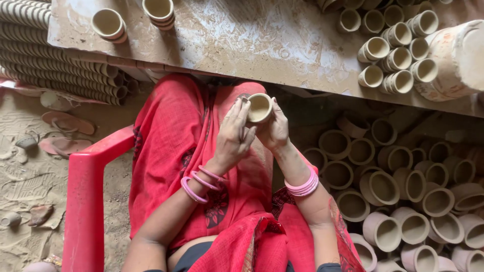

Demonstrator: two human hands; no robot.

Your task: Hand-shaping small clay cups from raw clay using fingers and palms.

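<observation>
Both hands grip one small clay cup (260, 108): left hand (233, 137) at 7 o'clock, right hand (275, 132) at 5 o'clock. The step appears to be rim finishing. Next calls for steady turning, light pressure.

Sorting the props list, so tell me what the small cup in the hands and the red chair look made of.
Small cup: seemingly unfired or unglazed clay, matte pale beige with a dusty, chalky surface, held by the left hand and right hand.
Red chair: likely moulded plastic, smooth with a slight sheen and rounded edges.
</observation>
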